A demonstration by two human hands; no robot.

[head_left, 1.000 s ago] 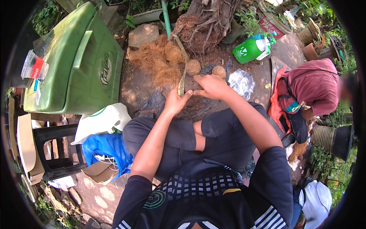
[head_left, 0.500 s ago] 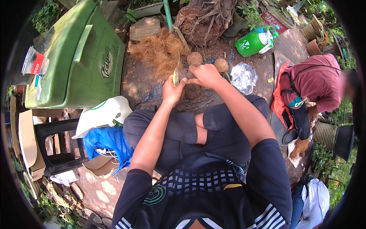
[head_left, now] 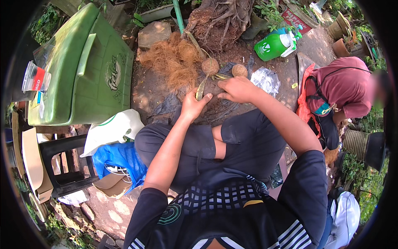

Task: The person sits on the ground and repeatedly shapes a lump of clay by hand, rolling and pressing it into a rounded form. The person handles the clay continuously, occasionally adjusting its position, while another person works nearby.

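Between the closed thumb and fingers of my left hand [head_left: 194,104] is a long, narrow yellow-green leaf strip [head_left: 202,88], its tip pointing up toward a round brown fibre ball [head_left: 210,66]. My right hand [head_left: 238,89] is a short way to the right, fingers bent in toward the thumb. What it grips, if anything, is too small to make out. Just beyond its knuckles another greenish strip [head_left: 223,76] lies by the first ball. A second fibre ball [head_left: 239,70] sits on the ground directly behind my right hand.
Loose brown fibre [head_left: 176,62] is heaped beyond my left hand. Crumpled clear plastic [head_left: 265,81] and a green spray bottle [head_left: 269,48] are at the right. A large green cooler box [head_left: 99,70] stands at the left. Another person [head_left: 342,85] sits at the right.
My hands have moved apart, the right one shifting right and slightly down. The left hand has moved slightly right and down with the leaf strip, and a second strip now shows near the balls.
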